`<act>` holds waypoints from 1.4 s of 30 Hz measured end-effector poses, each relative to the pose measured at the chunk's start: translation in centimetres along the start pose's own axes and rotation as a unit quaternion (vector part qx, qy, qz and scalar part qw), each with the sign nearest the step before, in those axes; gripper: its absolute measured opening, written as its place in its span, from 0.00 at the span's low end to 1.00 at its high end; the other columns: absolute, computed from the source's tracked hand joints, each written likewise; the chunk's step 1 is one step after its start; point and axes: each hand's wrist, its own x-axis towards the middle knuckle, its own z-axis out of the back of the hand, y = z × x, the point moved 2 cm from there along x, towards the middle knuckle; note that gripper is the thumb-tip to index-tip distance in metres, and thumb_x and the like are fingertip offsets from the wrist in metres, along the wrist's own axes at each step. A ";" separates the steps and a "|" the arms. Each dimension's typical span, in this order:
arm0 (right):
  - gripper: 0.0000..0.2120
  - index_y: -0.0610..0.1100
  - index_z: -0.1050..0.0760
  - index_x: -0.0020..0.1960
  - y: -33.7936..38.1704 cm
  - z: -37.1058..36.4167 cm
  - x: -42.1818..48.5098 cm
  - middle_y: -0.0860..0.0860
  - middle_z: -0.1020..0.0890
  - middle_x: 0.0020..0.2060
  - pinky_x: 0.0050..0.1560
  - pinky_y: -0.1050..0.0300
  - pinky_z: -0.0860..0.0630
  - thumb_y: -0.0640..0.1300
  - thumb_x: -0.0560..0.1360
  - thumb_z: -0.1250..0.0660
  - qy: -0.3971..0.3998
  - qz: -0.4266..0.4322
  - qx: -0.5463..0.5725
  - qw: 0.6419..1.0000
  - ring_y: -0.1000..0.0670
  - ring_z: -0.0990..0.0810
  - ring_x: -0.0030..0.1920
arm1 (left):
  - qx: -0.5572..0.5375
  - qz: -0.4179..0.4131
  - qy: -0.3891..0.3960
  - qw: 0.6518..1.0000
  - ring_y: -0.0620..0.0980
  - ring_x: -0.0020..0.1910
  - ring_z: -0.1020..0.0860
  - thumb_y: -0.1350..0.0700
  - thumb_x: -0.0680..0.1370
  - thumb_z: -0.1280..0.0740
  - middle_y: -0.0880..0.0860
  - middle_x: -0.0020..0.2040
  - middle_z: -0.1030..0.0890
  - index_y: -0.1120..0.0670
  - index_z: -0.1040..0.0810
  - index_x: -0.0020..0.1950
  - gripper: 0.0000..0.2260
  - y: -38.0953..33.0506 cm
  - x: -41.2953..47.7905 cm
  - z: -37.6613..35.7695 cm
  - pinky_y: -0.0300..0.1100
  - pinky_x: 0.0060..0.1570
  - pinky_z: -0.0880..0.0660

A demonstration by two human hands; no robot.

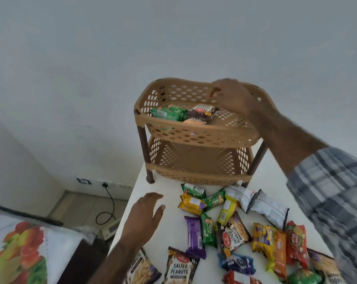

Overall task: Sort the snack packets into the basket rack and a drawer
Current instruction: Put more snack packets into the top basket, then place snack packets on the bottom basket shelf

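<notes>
snack packets [232, 228] lie scattered across the near end of a white table [165, 228] — one black pack [180, 268] reads "salted peanuts", as does another [234, 234] turned upside down. beyond them stands a tan two-tier basket rack [196, 136]: a green packet [167, 113] and darker ones [202, 113] in the top basket, the lower basket bare. the right hand [232, 97] hangs over the top basket, fingers curled, holding nothing visible; the left hand [146, 214] hovers open above the table, empty.
</notes>
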 end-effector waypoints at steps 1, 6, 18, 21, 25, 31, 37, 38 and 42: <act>0.13 0.49 0.19 0.49 0.4 0.5 -1.3 0.52 0.18 0.55 0.51 0.62 0.29 0.35 0.75 0.38 -0.039 0.018 0.014 0.999 0.52 0.21 0.55 | 0.009 0.011 0.000 1.000 0.45 0.67 0.27 0.43 0.83 0.40 0.44 0.70 0.26 0.45 0.28 0.72 0.18 0.8 -1.2 0.3 0.40 0.67 0.32; 0.11 0.45 0.19 0.49 2.4 -0.2 -11.8 0.53 0.17 0.49 0.56 0.59 0.28 0.37 0.74 0.38 -0.229 0.100 0.090 0.964 0.50 0.21 0.53 | 0.006 0.112 0.050 0.992 0.49 0.74 0.33 0.34 0.80 0.41 0.48 0.76 0.32 0.47 0.35 0.78 0.30 4.0 -9.1 0.9 0.52 0.72 0.32; 0.14 0.44 0.18 0.47 2.6 -16.8 -33.1 0.53 0.17 0.50 0.60 0.57 0.27 0.41 0.74 0.43 -0.030 0.010 0.141 0.990 0.55 0.25 0.57 | -0.063 0.311 -0.012 0.948 0.51 0.51 0.20 0.42 0.83 0.38 0.52 0.52 0.19 0.55 0.21 0.63 0.19 6.3 -14.1 0.5 0.47 0.47 0.26; 0.12 0.44 0.19 0.47 4.1 -18.1 -33.9 0.53 0.17 0.49 0.57 0.60 0.28 0.41 0.75 0.42 0.001 0.015 0.136 0.991 0.54 0.24 0.55 | -0.047 0.343 0.073 0.935 0.41 0.31 0.25 0.42 0.81 0.34 0.44 0.30 0.22 0.52 0.24 0.36 0.18 6.7 -13.0 0.7 0.41 0.31 0.31; 0.10 0.45 0.19 0.48 5.6 -19.2 -33.6 0.54 0.17 0.47 0.53 0.66 0.30 0.36 0.75 0.38 0.016 -0.008 0.174 0.985 0.57 0.24 0.53 | -0.119 0.362 0.093 0.920 0.49 0.30 0.27 0.49 0.80 0.31 0.51 0.30 0.25 0.57 0.27 0.34 0.19 6.2 -11.3 0.5 0.48 0.35 0.27; 0.12 0.52 0.22 0.60 7.6 -20.4 -31.8 0.61 0.20 0.54 0.57 0.61 0.25 0.46 0.78 0.36 0.098 -0.105 0.276 0.950 0.66 0.25 0.55 | -0.332 0.354 0.030 0.874 0.53 0.42 0.14 0.53 0.83 0.33 0.58 0.47 0.14 0.61 0.21 0.51 0.11 4.1 -9.2 2.6 0.46 0.38 0.17; 0.31 0.59 0.33 0.70 8.4 -20.1 -27.0 0.45 0.15 0.53 0.45 0.49 0.16 0.48 0.73 0.23 0.171 -0.287 0.560 0.758 0.44 0.14 0.48 | -0.453 0.279 0.022 0.846 0.50 0.45 0.13 0.51 0.81 0.31 0.52 0.47 0.12 0.59 0.21 0.54 0.11 -0.8 -5.7 4.2 0.41 0.40 0.17; 0.30 0.57 0.32 0.69 8.2 -19.8 -25.9 0.44 0.14 0.51 0.43 0.49 0.16 0.45 0.73 0.23 0.155 -0.298 0.576 0.745 0.42 0.13 0.46 | -0.465 0.272 0.019 0.842 0.50 0.46 0.13 0.52 0.81 0.31 0.52 0.48 0.12 0.60 0.21 0.54 0.11 -1.5 -5.1 4.2 0.41 0.41 0.17; 0.23 0.49 0.26 0.66 6.8 -18.6 -20.9 0.42 0.14 0.49 0.40 0.52 0.18 0.39 0.74 0.25 0.115 -0.306 0.596 0.733 0.43 0.14 0.41 | -0.482 0.247 -0.003 0.840 0.52 0.47 0.14 0.51 0.82 0.32 0.53 0.50 0.13 0.60 0.21 0.54 0.11 -3.3 -2.7 4.6 0.46 0.46 0.16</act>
